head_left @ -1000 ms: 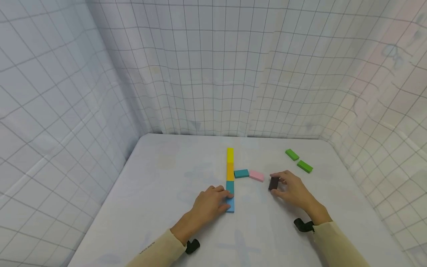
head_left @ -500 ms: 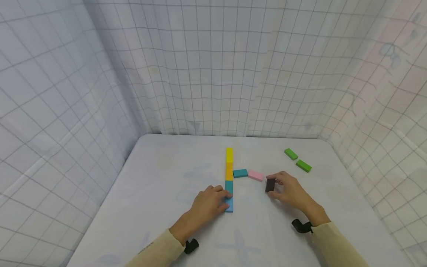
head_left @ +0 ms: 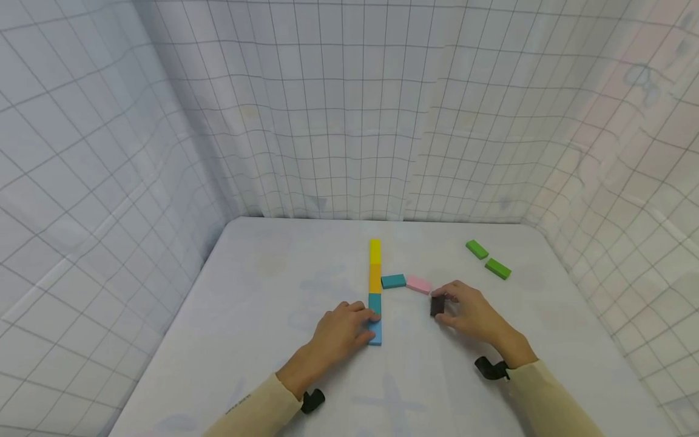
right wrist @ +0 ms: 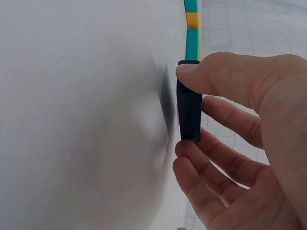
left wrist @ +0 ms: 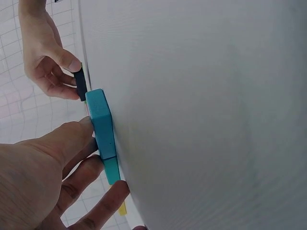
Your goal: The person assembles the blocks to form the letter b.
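Note:
My left hand (head_left: 340,331) holds the light blue block (head_left: 375,335) with thumb and fingers, at the near end of a straight row. Beyond it in the row come a teal block (head_left: 374,301), an orange block (head_left: 375,279) and a yellow block (head_left: 375,250). A second teal block (head_left: 393,281) branches right from the orange one, followed by a slightly angled pink block (head_left: 418,284). My right hand (head_left: 471,312) pinches a black block (right wrist: 189,108) between thumb and fingertips, near the pink block's right end. Whether black and pink touch is unclear.
Two green blocks (head_left: 498,268) lie apart at the back right of the white table (head_left: 262,315). White gridded curtains (head_left: 344,121) enclose the back and both sides. A black wrist camera mount (head_left: 490,368) sits under the right wrist.
My right hand has moved a little left with the black block, bringing it closer to the pink block. The left hand stays on the light blue block.

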`<state>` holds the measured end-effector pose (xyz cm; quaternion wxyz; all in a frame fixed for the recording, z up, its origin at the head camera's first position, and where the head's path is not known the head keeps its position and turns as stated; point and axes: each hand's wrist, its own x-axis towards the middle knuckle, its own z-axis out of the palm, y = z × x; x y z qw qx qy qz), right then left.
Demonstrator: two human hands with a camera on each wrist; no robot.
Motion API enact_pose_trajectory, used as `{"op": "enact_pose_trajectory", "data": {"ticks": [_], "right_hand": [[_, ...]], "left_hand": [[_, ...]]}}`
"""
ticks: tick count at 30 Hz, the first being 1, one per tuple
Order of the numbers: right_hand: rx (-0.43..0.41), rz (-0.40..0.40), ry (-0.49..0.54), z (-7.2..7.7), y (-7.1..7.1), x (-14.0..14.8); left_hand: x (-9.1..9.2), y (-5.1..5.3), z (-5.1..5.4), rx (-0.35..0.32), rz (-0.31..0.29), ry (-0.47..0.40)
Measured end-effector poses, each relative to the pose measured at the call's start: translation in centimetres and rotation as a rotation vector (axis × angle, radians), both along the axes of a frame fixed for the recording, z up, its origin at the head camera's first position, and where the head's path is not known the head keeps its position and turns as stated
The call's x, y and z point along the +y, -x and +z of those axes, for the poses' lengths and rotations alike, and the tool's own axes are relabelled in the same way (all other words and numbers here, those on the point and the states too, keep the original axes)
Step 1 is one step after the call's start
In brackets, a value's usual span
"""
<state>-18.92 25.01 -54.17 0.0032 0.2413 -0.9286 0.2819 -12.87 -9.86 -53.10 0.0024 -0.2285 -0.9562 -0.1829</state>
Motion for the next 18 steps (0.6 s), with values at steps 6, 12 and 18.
{"op": "enact_pose_trajectory", "data": {"ticks": [6,12,18], "right_hand": [[-0.022,0.002,0.002,0.02,0.17,-0.13],[-0.045,0.0,0.011,0.02,0.18,-0.15],[-0.048,0.01,0.013,0.03,0.12,-0.22]], "left_hand": [[0.0,0.09,0.03,0.009,-0.002,-0.004],[0.06,0.1,0.14,0.003,-0.001,-0.003],[0.13,0.03,0.19,-0.013,0.008,-0.002]]}}
